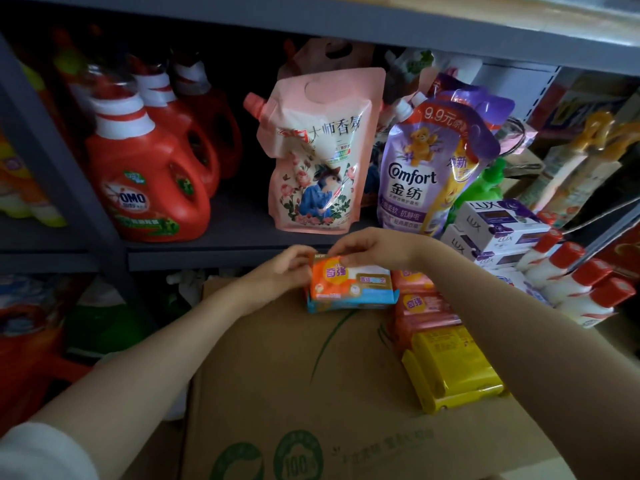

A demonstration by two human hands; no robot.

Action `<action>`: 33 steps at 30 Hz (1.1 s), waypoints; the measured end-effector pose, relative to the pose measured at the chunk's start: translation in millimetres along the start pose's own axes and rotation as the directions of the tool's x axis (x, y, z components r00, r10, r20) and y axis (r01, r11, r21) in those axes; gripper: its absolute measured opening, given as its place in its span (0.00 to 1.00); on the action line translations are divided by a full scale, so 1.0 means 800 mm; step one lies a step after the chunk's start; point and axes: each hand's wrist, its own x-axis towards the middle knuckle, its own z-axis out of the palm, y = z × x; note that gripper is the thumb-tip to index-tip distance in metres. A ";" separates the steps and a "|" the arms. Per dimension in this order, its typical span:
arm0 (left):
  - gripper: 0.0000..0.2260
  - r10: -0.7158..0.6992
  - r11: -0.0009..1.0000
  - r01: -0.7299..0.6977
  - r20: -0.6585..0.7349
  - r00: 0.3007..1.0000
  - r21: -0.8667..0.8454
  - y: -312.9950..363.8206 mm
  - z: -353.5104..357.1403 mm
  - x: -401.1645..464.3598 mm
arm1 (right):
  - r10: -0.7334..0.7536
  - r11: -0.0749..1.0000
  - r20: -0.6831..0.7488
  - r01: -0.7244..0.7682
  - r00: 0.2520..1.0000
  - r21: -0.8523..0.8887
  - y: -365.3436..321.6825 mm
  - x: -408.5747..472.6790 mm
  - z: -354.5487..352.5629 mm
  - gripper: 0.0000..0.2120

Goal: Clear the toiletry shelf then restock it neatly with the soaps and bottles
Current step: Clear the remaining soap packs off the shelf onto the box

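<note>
At centre frame, above a flat brown cardboard box [311, 375], both hands hold one orange-and-white wrapped soap bar [349, 280] stacked on a blue-edged pack whose face is hidden beneath it.

Left hand [277, 275]: fingers curled against the soap bar's left end; fingertips hidden behind the wrapper, so the depth of the grip cannot be read.
Right hand [367, 245]: fingers bent down over the bar's upper edge, pinching it; thumb not visible.

Beside the held bar, to the right on the box: two more orange soap bars [426, 306], partly covered by the right forearm, then a stack of yellow wrapped soap packs [450, 368]; printing on these is too blurred to read.

Further right: white-and-purple LUX soap cartons [498, 226], stacked, lower ones partly hidden; white bottles with red caps [575, 282], tilted, bases cut off by the arm.

Behind, on the grey metal shelf [225, 251]: red OMO detergent jugs [149, 188] in a row going back, rear ones dim; a pink spouted refill pouch [318, 161], upright; a purple Comfort softener pouch [426, 178], upright, with further pouches hidden behind it; a green bottle [485, 188], mostly concealed by the cartons.

Lower shelf and left bay: dark, contents indistinct.
</note>
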 end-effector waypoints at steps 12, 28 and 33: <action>0.34 0.149 0.927 -0.044 -0.259 0.954 0.372 0.001 0.027 -0.001 | -0.122 0.796 -0.129 0.020 0.984 -0.605 0.000 -0.035 0.017 0.36; 0.13 0.891 0.330 -0.372 -0.156 0.427 0.867 0.179 -0.060 -0.041 | -0.442 0.896 -0.625 0.276 0.643 -0.349 -0.104 -0.078 -0.053 0.08; 0.09 0.976 0.117 -0.198 -0.075 0.206 0.973 0.296 -0.119 -0.012 | -0.441 0.880 -0.819 0.357 0.368 -0.314 -0.169 -0.096 -0.117 0.07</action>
